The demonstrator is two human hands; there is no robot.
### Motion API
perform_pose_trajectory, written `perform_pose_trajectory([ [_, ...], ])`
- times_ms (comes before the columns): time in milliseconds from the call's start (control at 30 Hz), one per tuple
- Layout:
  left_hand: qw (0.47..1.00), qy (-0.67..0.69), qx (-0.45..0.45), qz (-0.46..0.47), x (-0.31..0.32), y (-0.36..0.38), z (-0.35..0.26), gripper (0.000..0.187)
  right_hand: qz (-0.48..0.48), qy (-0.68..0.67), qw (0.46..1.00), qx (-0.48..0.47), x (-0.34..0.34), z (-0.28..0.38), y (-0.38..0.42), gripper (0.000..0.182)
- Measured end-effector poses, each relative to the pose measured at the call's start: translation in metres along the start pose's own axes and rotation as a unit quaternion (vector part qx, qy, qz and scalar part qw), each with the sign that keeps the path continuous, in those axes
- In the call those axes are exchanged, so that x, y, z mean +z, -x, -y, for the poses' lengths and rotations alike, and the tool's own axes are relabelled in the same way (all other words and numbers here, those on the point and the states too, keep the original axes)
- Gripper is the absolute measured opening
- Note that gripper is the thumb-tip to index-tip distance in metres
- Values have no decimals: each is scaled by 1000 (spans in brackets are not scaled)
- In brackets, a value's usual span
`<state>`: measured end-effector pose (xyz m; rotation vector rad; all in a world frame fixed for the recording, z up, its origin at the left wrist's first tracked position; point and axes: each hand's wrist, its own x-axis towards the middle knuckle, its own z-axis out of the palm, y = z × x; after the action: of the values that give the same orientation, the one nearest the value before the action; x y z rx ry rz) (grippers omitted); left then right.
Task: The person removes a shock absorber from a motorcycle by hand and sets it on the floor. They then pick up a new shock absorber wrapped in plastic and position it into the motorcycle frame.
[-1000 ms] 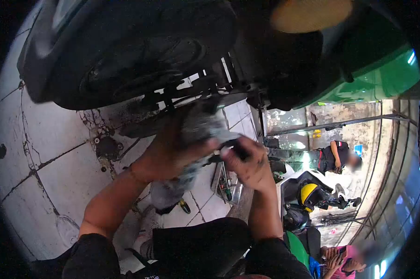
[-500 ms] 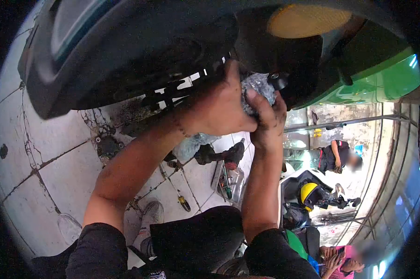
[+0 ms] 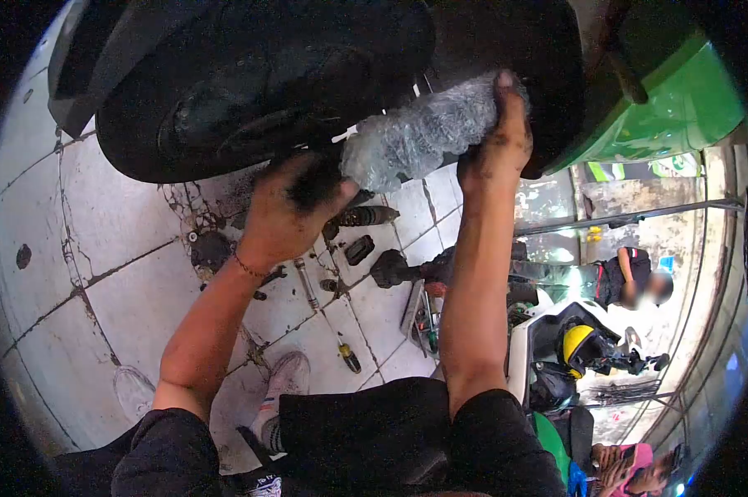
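My right hand (image 3: 505,137) grips the upper right end of a long part in clear bubble wrap (image 3: 428,128), its thumb lying over the plastic. The wrapped part slants down to the left beneath a dark wheel. My left hand (image 3: 283,211) is at the lower left end of the wrap, thumb and fingers apart, thumb tip right at the plastic. Dark smudges mark both hands. A black tyre (image 3: 266,91) rises just above the left hand, and a green body panel (image 3: 655,108) stands to the right.
On the tiled floor lie a yellow-handled screwdriver (image 3: 348,358), a metal rod-like tool (image 3: 307,283), and several dark parts. A tray of tools (image 3: 422,319) is near my right forearm. A yellow helmet (image 3: 577,348) and two other people are at the right.
My hands have moved apart, the left going down and left, the right slightly up. More of the wrapped part shows between them. The vehicle and floor have shifted in view.
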<state>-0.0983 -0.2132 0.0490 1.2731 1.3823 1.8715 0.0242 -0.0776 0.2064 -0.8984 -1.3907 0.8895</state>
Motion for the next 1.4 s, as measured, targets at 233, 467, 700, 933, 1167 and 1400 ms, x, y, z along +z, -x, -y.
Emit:
perform_pose_trajectory([
  [233,995,88,-37,-34,-9,-6,-8,42,111,-73,991,37,-9,-4,8,44],
  [467,821,463,-319,102,-4,20,9,37,244,-385,889,29,-16,-9,3,75],
  [700,989,146,10,18,-4,30,0,34,184,-133,972,65,14,10,20,40],
  [933,998,3,42,-37,-7,-6,-24,30,87,-114,988,55,20,-8,9,34],
  [1167,993,20,105,-44,-6,-34,-22,28,52,-90,995,6,17,-19,-7,33],
  [1400,994,87,63,-16,3,-41,-5,31,9,20,996,-87,26,-3,-4,30],
])
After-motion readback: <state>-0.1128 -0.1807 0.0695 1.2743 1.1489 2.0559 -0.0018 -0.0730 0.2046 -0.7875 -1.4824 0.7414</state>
